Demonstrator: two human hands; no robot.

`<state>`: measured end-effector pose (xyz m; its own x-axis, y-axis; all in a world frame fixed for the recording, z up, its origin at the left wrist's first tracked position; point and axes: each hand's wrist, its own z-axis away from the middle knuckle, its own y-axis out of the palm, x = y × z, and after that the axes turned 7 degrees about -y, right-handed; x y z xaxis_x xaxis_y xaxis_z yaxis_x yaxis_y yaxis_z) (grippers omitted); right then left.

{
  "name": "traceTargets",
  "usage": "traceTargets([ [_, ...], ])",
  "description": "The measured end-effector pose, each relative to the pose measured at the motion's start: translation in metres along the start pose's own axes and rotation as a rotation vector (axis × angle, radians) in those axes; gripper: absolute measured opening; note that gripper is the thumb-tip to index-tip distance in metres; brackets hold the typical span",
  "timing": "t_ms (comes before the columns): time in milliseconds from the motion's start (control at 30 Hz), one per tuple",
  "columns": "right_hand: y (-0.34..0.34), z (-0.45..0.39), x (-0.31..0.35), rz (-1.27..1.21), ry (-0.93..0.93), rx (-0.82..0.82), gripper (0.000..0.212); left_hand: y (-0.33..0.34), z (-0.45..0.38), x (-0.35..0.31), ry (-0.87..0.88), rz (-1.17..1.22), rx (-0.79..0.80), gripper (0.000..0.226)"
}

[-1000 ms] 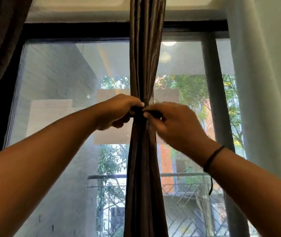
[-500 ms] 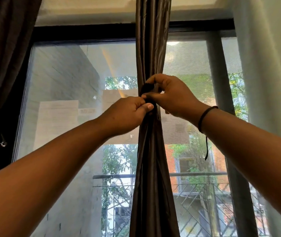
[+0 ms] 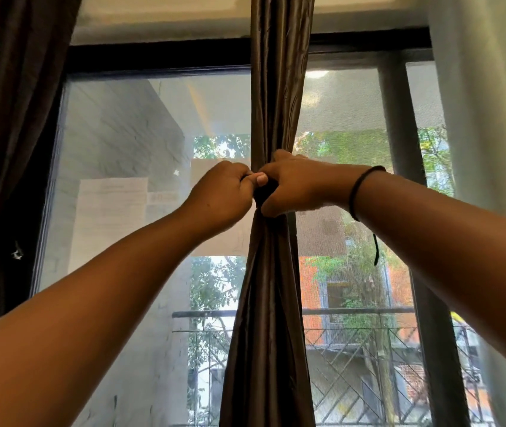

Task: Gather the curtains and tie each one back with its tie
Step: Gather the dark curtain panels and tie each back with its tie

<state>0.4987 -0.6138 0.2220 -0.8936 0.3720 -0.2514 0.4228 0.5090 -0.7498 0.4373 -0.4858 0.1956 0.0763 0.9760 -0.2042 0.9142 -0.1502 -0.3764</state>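
The dark tie (image 3: 263, 192) is being pinched by the left hand (image 3: 221, 194) and right hand (image 3: 295, 188), keeping the gathered middle curtain (image 3: 271, 272) cinched at frame centre, another curtain (image 3: 14, 118) hanging at 9 o'clock.

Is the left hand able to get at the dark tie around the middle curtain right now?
Probably yes. The left hand is already at the gathered curtain, beside the right hand, with the dark tie showing between them and nothing in the way.

Daylight floods through the window (image 3: 153, 180), backlighting the dim interior; edges bow from wide-angle distortion, slightly soft throughout.
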Motion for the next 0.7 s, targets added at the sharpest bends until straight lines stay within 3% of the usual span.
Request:
traceTargets([
  [233, -0.018, -0.008, -0.005, -0.021, 0.017, 0.083, 0.022, 0.003, 0.001, -0.012, -0.093, 0.228, 0.020, 0.045],
  [367, -0.022, -0.001, -0.016, -0.300, 0.020, 0.114, 0.024, 0.000, -0.001, -0.011, 0.023, 0.051, -0.006, 0.036],
  [533, -0.009, 0.001, -0.031, -0.419, -0.006, 0.105, 0.030, 0.010, 0.010, 0.000, 0.214, -0.208, -0.236, 0.034],
  [633, -0.005, 0.000, -0.025, -0.411, 0.032, 0.030, 0.022, 0.022, 0.016, -0.007, 0.195, -0.288, -0.322, 0.041],
  [700, -0.005, 0.003, -0.023, -0.450, 0.060, 0.004, 0.022, 0.028, 0.016, -0.015, 0.134, -0.239, -0.336, 0.034],
])
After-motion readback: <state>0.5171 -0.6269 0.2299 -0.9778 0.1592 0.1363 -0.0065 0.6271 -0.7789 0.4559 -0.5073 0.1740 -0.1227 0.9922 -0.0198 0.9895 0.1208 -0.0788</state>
